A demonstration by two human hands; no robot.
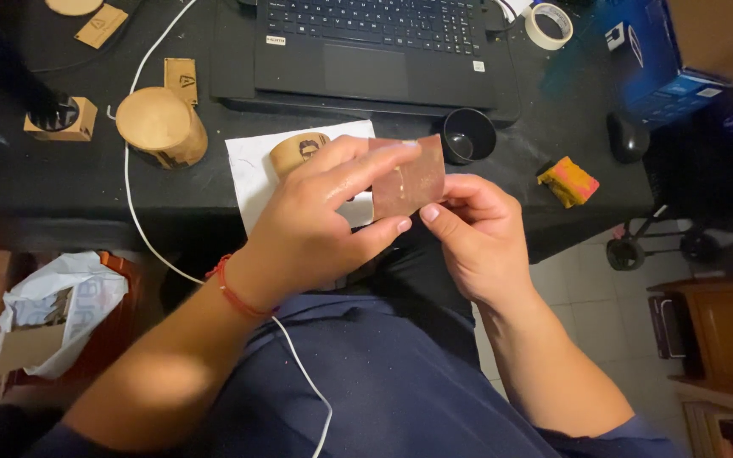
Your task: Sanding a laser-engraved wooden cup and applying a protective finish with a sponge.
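A small reddish-brown rectangular sheet of sandpaper (409, 176) is held up between both hands, above the near edge of the black surface (61, 182). The left hand (316, 222) has its fingers (366, 165) closed over the sheet's left side, while the right hand (472, 233) pinches its lower right edge. Just behind the left hand, a small light wooden cylinder (297, 153) lies on a white paper sheet (248, 165). A black cup (467, 136) stands near a black laptop (371, 51).

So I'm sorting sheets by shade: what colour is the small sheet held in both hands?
Reddish-brown sheet, plain, with a pale streak; head view.
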